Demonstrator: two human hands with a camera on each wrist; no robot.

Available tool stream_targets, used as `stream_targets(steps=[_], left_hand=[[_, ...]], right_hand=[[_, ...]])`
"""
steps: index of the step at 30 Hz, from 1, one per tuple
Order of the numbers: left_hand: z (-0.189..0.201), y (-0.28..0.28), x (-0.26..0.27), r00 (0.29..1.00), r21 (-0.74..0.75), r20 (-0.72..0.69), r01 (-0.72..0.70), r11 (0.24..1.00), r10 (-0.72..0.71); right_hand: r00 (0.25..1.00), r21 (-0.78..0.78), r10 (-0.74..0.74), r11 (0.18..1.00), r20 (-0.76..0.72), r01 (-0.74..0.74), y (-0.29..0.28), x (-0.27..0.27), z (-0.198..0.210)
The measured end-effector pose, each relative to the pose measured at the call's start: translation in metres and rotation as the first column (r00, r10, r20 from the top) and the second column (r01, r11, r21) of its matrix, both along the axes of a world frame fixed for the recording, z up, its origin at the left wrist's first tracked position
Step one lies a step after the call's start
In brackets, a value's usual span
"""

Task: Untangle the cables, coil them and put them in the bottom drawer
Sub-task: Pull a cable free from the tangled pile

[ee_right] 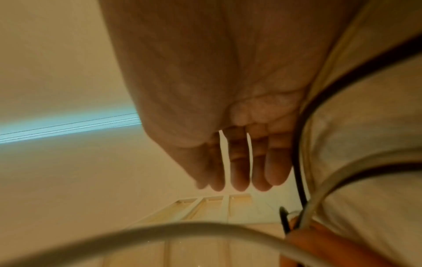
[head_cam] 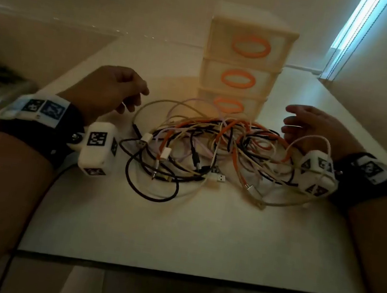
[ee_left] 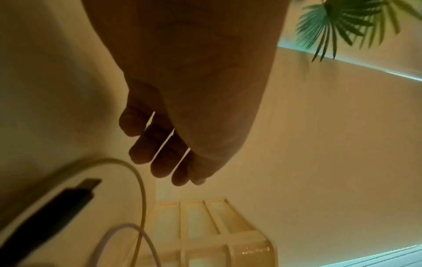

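Note:
A tangle of cables (head_cam: pixel 212 149), black, white, orange and pale pink, lies on the white table (head_cam: pixel 174 231) in front of a small three-drawer unit (head_cam: pixel 243 61) with orange ring handles. Its bottom drawer (head_cam: pixel 228 105) is closed. My left hand (head_cam: pixel 129 96) hovers at the left edge of the tangle with loosely curled fingers and holds nothing. My right hand (head_cam: pixel 291 122) hovers at the right edge, fingers relaxed, empty. In the left wrist view the left hand (ee_left: pixel 169 159) hangs above a white cable (ee_left: pixel 139 177). The right wrist view has the right hand (ee_right: pixel 239 171) beside black and white cables (ee_right: pixel 301 162).
A wall runs behind the drawer unit and along the table's right side. A bright window strip (head_cam: pixel 352 32) is at the upper right. A plant (ee_left: pixel 347 23) stands off to the left. The table's front edge (head_cam: pixel 168 273) is near me.

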State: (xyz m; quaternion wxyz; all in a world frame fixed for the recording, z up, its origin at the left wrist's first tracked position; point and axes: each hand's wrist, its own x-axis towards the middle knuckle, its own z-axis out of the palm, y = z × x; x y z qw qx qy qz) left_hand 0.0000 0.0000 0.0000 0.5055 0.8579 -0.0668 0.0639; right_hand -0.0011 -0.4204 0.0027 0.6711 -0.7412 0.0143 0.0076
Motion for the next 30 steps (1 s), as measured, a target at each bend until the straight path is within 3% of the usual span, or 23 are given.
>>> stream_targets(steps=[5, 10, 18, 25, 30], left_hand=[[-0.004, -0.007, 0.003, 1.000, 0.089, 0.001, -0.014, 0.996, 0.013], [-0.003, -0.009, 0.009, 0.999, 0.039, -0.022, -0.049, 0.998, 0.050], [-0.006, -0.014, 0.014, 0.995, 0.189, -0.086, -0.025, 0.982, 0.042], [-0.009, -0.009, 0.015, 0.997, 0.170, -0.074, -0.011, 0.985, 0.024], [-0.006, -0.013, 0.007, 0.999, 0.150, -0.046, -0.015, 0.989, 0.022]], right_hand=[[1.000, 0.015, 0.014, 1.000, -0.023, -0.014, 0.004, 0.004, 0.000], [0.999, -0.004, 0.038, 0.999, -0.036, -0.038, 0.007, 0.005, -0.001], [0.999, -0.033, 0.027, 0.999, -0.027, -0.027, 0.004, 0.006, 0.000], [0.994, -0.050, 0.070, 0.997, 0.087, -0.065, 0.003, -0.006, 0.031], [0.954, -0.210, 0.228, 0.960, 0.195, -0.186, 0.024, -0.029, 0.094]])
